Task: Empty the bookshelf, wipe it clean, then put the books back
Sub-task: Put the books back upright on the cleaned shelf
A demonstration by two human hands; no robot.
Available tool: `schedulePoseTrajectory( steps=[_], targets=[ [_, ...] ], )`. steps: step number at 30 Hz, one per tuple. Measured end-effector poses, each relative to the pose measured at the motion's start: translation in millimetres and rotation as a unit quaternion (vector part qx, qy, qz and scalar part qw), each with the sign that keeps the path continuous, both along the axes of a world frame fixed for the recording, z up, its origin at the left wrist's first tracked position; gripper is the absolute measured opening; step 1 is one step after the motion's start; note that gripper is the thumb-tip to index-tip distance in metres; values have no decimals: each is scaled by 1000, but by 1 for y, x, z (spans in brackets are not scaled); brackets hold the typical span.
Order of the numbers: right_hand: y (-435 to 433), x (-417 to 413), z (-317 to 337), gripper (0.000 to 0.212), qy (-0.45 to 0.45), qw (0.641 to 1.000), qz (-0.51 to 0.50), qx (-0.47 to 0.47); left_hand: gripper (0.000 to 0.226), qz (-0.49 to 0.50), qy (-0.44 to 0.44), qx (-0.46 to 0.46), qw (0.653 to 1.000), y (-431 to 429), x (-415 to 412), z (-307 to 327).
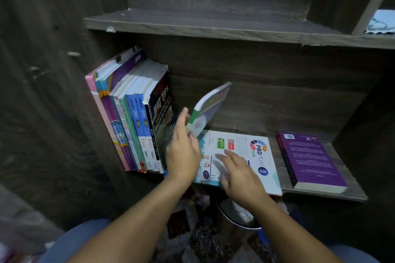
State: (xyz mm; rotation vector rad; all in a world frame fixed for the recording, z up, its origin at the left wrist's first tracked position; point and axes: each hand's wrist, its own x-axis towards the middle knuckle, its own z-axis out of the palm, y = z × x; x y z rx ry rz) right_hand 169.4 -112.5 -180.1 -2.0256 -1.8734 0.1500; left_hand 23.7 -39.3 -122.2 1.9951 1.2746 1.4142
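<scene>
I see left grip [181,151] clamped on tilted green book [210,107]; right grip [239,175] spread over PBD PLUS book [259,149]; HOT TIPS book [160,109] upright.

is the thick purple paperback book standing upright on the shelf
No, the thick purple paperback book lies flat, back cover up, on the dark wooden shelf.
</scene>
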Motion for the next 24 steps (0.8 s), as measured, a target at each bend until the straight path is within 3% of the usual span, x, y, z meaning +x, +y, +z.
schedulePoseTrajectory(
  steps=[4, 8, 11, 15, 24],
  targets=[
    [3, -3, -3, 60, -20, 995, 25, -94, 82, 84, 117, 165, 976, 15, -16, 30],
    [4, -4, -4, 57, -24, 992, 34, -117, 56, 144, 186, 148, 960, 29, -28, 47],
    [4, -6, -5, 56, -22, 991, 37, -127, 40, 200, 184, 139, 952, 35, -35, 52],
    [3, -7, -6, 55, -21, 990, 39, -131, 42, 265, 143, 132, 944, 46, -48, 54],
    [1, -8, -8, 51, -20, 991, 40, -127, 41, 257, 122, 134, 949, 46, -48, 54]
  ],
)
